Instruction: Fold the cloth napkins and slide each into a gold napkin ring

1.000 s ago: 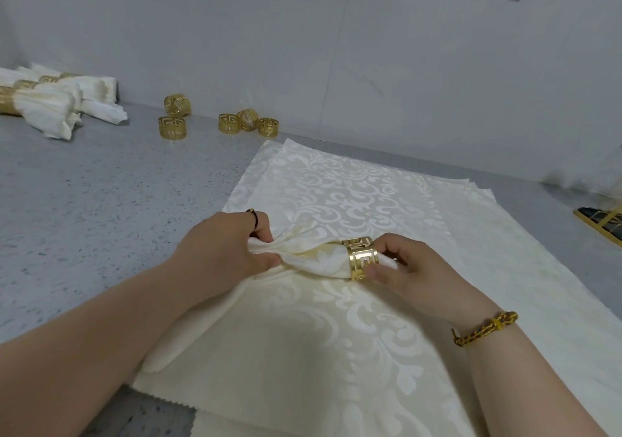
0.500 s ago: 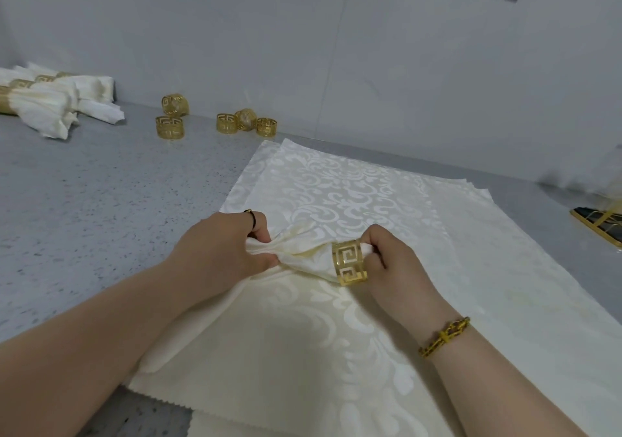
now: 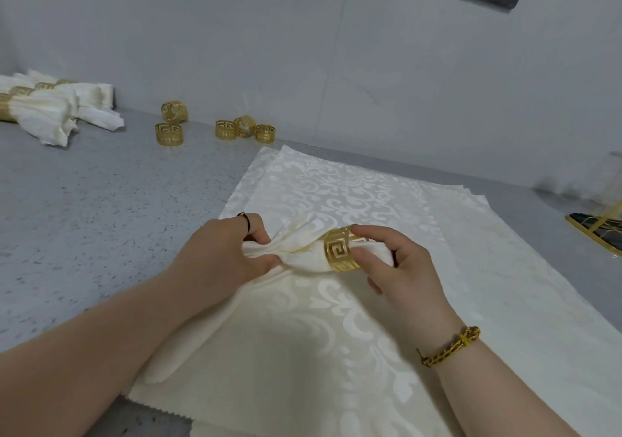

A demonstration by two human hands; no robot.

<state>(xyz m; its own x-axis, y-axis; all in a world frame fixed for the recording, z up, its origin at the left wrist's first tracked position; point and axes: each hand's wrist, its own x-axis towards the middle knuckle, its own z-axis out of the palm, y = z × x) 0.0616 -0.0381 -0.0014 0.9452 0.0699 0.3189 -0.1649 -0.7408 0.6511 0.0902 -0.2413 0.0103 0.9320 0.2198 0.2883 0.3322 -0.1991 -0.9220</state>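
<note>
A cream damask napkin [image 3: 299, 251] is gathered into a bunch above a stack of flat napkins [image 3: 336, 335]. My left hand [image 3: 225, 255] pinches the bunched cloth at its left. A gold napkin ring [image 3: 340, 250] with a cut-out key pattern sits around the napkin's right end. My right hand [image 3: 400, 268] holds the ring between thumb and forefinger, and a bit of the napkin's tip shows past the ring inside the palm.
Several spare gold rings [image 3: 170, 134] stand on the grey speckled counter [image 3: 84, 208] near the back wall. Finished ringed napkins [image 3: 50, 110] lie at the far left. A gold-framed dark object [image 3: 599, 228] sits at the right edge.
The ring has slid a little further left along the napkin, and more of the napkin's tip now shows past it. My right hand has turned palm-up around the ring. My left hand stays put.
</note>
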